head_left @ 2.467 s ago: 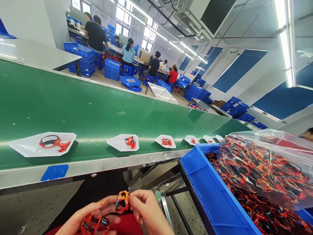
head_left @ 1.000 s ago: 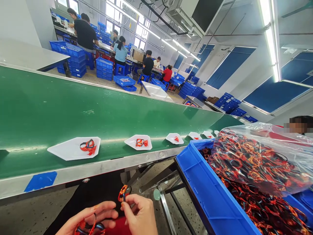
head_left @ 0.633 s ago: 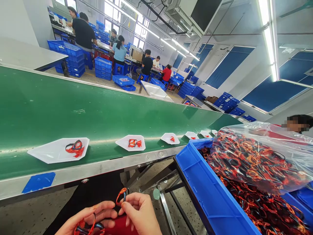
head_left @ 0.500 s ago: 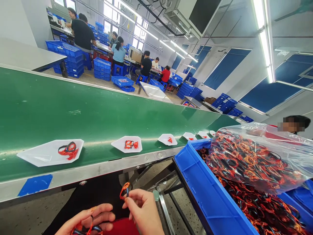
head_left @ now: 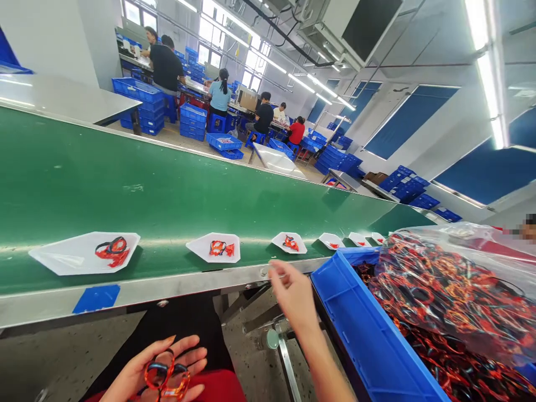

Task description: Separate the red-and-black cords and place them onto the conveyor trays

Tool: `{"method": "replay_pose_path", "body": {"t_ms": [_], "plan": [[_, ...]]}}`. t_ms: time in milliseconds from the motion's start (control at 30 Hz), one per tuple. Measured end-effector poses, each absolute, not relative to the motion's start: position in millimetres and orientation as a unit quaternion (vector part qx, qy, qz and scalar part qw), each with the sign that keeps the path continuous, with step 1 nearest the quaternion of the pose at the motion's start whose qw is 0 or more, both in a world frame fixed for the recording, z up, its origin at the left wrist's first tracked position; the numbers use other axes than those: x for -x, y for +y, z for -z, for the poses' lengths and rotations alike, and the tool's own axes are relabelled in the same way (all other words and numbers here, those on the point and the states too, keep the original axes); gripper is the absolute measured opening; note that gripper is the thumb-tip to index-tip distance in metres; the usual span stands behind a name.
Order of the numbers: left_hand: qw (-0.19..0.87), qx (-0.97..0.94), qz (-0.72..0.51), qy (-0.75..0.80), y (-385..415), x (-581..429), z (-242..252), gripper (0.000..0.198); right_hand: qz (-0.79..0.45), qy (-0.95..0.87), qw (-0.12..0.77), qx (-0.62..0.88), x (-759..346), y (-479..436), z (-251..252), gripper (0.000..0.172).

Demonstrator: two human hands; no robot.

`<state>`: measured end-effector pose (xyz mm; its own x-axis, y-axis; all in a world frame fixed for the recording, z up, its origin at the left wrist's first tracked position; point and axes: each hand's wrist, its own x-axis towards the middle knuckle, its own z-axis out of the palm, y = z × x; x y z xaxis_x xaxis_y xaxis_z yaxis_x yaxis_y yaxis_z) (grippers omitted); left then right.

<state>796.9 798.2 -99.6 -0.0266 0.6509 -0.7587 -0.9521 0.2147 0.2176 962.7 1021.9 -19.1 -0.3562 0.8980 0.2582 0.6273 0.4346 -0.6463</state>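
**Right hand breaks away, left palm cradles the loops**

Right hand has swung clear of the left and shot up to the steel edge of the green conveyor belt! It's blurred, so no call on whether those fingers are apart or together, or on contact with the edge. Left hand lies low, palm up, fingers spread and not closed, with the orange-and-black cord loops resting right there in the palm, above the person's lap. Along the belt, a row of six white trays runs away to the right, the nearest holding its own orange-and-black cord bundle, the rest carrying smaller-looking bundles. Just right of the reaching hand sits a blue bin, packed with more loops, with a clear plastic bag of them heaped on top. Far down the room, co-workers sit at benches among stacked blue crates.
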Motion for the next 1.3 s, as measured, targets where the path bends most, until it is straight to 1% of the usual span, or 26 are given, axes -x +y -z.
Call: {"method": "replay_pose_path", "body": {"t_ms": [33, 67, 133, 200, 267, 333, 433, 533, 600, 800, 967, 1133, 1200, 1267, 1300], "plan": [[0.670, 0.189, -0.598, 0.396, 798.3, -797.2, 98.5, 0.078, -0.266, -0.802, 0.283, 0.454, -960.6, 997.9, 24.4, 0.027], [0.670, 0.187, -0.600, 0.395, 798.4, -797.7, 97.6, 0.077, -0.335, -0.812, 0.254, 0.406, -958.5, 972.7, 30.5, 0.025], [0.668, 0.172, -0.604, 0.399, 798.2, -798.8, 95.9, 0.073, -0.434, -0.828, 0.168, 0.313, -953.4, 926.0, 44.6, 0.020], [0.671, 0.140, -0.596, 0.418, 797.3, -799.5, 93.5, 0.066, -0.465, -0.839, 0.100, 0.264, -947.1, 892.4, 59.8, 0.021], [0.673, 0.104, -0.586, 0.439, 795.7, -799.7, 91.0, 0.058, -0.455, -0.844, 0.073, 0.274, -940.6, 874.5, 73.6, 0.024], [0.676, 0.082, -0.582, 0.444, 793.4, -799.3, 90.4, 0.055, -0.442, -0.839, 0.070, 0.311, -935.4, 867.9, 83.3, 0.027], [0.698, 0.076, -0.589, 0.401, 789.6, -798.3, 97.3, 0.063, -0.439, -0.828, 0.062, 0.342, -930.7, 866.6, 88.8, 0.032], [0.721, 0.107, -0.602, 0.326, 787.2, -797.7, 109.3, 0.068, -0.452, -0.822, 0.052, 0.342, -930.3, 866.5, 87.7, 0.029], [0.718, 0.118, -0.611, 0.311, 787.2, -797.9, 113.9, 0.071, -0.466, -0.815, 0.060, 0.339, -932.9, 867.0, 85.8, 0.028], [0.703, 0.100, -0.622, 0.329, 790.3, -799.6, 104.2, 0.073, -0.494, -0.784, 0.120, 0.358, -950.9, 874.2, 85.7, 0.038], [0.685, 0.106, -0.618, 0.371, 791.6, -799.8, 98.8, 0.073, -0.509, -0.762, 0.145, 0.374, -956.4, 876.5, 91.9, 0.038], [0.669, 0.102, -0.618, 0.399, 793.7, -801.4, 93.7, 0.075, -0.518, -0.762, 0.169, 0.350, -951.6, 873.6, 96.2, 0.038], [0.663, 0.106, -0.620, 0.406, 794.7, -802.5, 89.7, 0.073, -0.563, -0.723, 0.186, 0.356, -948.8, 872.8, 97.2, 0.034], [0.658, 0.117, -0.616, 0.418, 795.3, -803.2, 87.5, 0.068, -0.680, -0.609, 0.189, 0.362, -946.9, 873.9, 96.9, 0.035], [0.656, 0.120, -0.613, 0.424, 795.1, -803.0, 88.2, 0.066, -0.752, -0.522, 0.180, 0.359, -946.7, 875.5, 96.0, 0.040]]}}
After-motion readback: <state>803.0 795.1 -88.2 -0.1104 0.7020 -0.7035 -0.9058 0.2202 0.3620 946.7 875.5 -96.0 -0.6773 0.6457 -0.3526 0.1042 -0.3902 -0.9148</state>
